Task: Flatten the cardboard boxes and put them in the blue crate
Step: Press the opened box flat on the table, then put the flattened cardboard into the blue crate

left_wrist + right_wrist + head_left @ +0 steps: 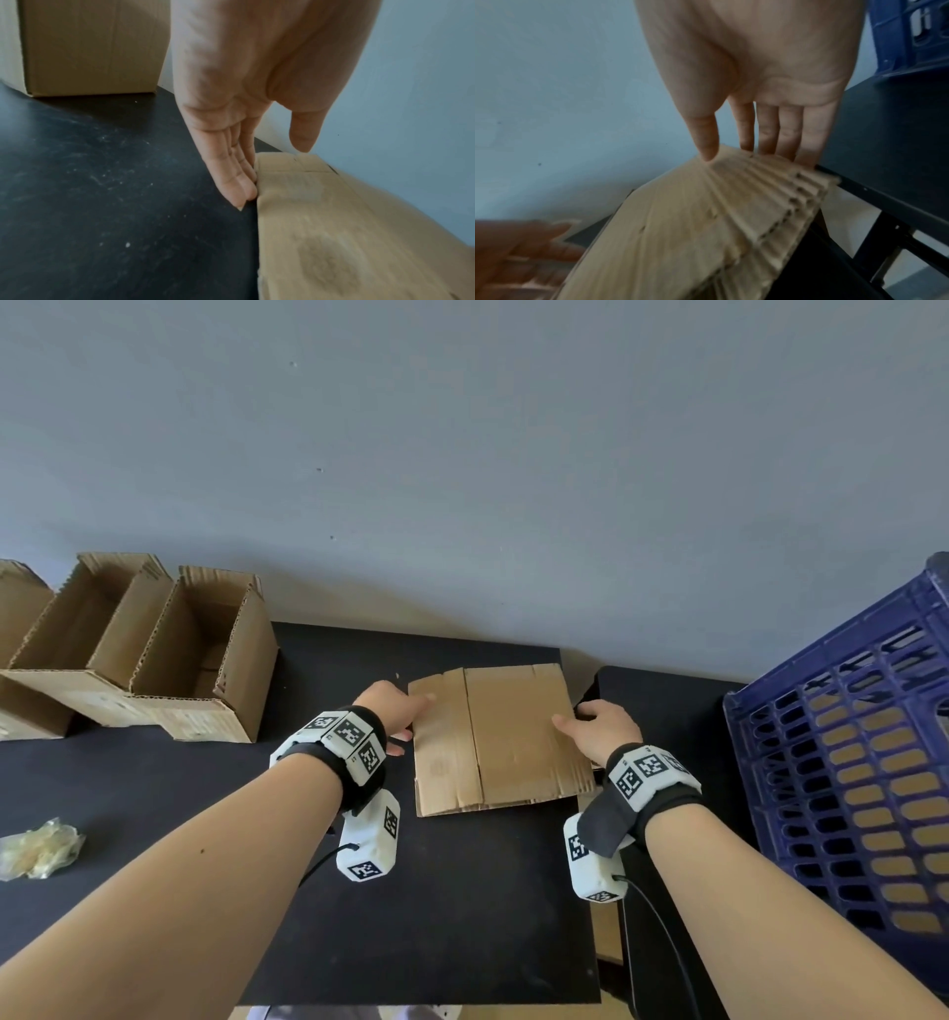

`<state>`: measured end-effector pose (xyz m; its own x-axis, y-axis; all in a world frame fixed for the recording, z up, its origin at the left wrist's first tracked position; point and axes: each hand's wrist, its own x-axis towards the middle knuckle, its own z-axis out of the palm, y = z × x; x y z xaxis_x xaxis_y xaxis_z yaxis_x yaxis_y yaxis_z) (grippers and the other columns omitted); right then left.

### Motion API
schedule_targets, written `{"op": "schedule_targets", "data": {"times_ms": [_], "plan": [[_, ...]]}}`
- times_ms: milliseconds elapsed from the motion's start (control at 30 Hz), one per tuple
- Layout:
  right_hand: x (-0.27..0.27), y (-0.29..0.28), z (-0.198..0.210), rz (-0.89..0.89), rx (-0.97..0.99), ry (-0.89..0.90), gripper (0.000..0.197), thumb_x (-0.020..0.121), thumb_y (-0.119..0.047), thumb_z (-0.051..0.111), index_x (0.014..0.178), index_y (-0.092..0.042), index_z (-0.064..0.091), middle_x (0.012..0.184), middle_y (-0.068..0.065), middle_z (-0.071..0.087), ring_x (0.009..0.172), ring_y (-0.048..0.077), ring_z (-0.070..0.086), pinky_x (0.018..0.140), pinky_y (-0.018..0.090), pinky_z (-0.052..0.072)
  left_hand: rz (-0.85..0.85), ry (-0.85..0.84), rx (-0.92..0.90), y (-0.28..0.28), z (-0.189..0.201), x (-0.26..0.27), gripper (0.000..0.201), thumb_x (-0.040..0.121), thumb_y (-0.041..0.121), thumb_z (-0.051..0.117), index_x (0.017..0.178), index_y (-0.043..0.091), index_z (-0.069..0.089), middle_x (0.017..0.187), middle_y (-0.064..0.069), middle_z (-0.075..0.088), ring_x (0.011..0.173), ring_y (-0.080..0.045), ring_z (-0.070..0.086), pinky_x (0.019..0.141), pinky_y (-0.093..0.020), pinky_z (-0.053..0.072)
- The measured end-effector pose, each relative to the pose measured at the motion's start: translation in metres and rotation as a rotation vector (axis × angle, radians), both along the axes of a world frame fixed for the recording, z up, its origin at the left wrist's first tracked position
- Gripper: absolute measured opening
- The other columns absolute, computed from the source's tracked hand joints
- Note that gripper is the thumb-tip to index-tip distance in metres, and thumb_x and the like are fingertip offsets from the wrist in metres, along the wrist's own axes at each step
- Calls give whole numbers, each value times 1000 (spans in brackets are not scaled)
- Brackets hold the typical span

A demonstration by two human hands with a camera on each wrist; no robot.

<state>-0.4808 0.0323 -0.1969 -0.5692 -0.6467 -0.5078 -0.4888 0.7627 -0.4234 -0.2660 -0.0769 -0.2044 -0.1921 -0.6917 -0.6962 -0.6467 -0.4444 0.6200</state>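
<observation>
A flattened cardboard box (498, 737) lies on the black table (179, 788), near its right edge. My left hand (413, 719) holds the box's left edge, with the thumb (303, 132) on top and straight fingers (231, 172) along the edge. My right hand (572, 716) pinches the right edge, thumb (706, 142) on top and fingers (790, 132) behind it. In the right wrist view that side is raised off the table. The blue crate (842, 762) stands at the right, with tan cardboard showing through its slots.
Several open cardboard boxes (200, 660) stand at the back left of the table; one (92, 46) is just left of my left hand. A crumpled clear wrapper (38, 847) lies at the front left. A narrow gap separates this table from the one (667, 706) under the crate.
</observation>
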Motion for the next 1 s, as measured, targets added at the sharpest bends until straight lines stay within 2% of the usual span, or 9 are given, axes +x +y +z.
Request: {"op": "schedule_targets", "data": {"times_ms": [67,167,233,333,433,567,633,767,1000], "plan": [[4,0,0,44,4,26,33,90,-32,60,115,-12,61,118,5,64,104,23,59,78,27,42,2,12,13,2,0,0,51,93,34,58,132,3,45,109,-12,58,91,-22,60,64,-30,54],[9,2,-2,44,36,22,27,87,-28,65,108,-12,62,102,1,63,100,23,60,74,26,40,-24,-2,9,1,-3,3,56,86,37,66,128,3,49,110,-13,61,94,-22,62,71,-31,57],[10,6,-7,44,89,38,31,84,-28,69,109,-11,61,104,2,64,98,23,61,72,27,41,-40,-1,31,1,-5,6,58,81,36,73,123,3,51,110,-14,61,96,-21,62,76,-34,58],[10,12,-16,30,112,35,37,81,-27,72,112,-12,57,110,5,64,95,22,59,74,29,42,-73,9,96,6,-7,8,52,78,32,76,116,2,57,109,-13,63,95,-19,63,78,-33,58],[10,12,-16,22,46,-25,27,81,-27,72,102,-15,59,103,2,63,88,17,55,75,29,41,-14,80,99,8,-6,10,41,84,20,71,118,4,57,111,-12,66,99,-24,65,82,-38,57],[6,8,-4,-68,-101,-113,37,81,-23,73,113,-13,58,106,0,61,100,20,58,87,34,47,117,190,66,8,10,4,37,87,11,66,121,3,52,117,-14,62,106,-30,62,87,-44,53],[4,8,4,-134,-199,-172,41,79,-20,74,116,-13,59,113,2,64,104,22,60,95,40,48,134,233,16,7,21,1,38,88,11,65,123,3,53,120,-14,61,109,-31,61,93,-48,51],[-2,19,31,-240,-399,-295,37,79,-12,75,114,-10,62,111,6,67,101,23,64,94,44,50,117,315,-80,12,49,-3,34,88,14,65,120,5,55,118,-13,64,106,-28,63,94,-48,51],[-11,49,87,-334,-607,-181,25,82,-14,71,106,-16,65,108,4,67,100,23,63,94,42,50,47,383,-275,38,108,-34,34,91,17,61,123,8,52,117,-10,63,106,-28,61,94,-47,50]]}}
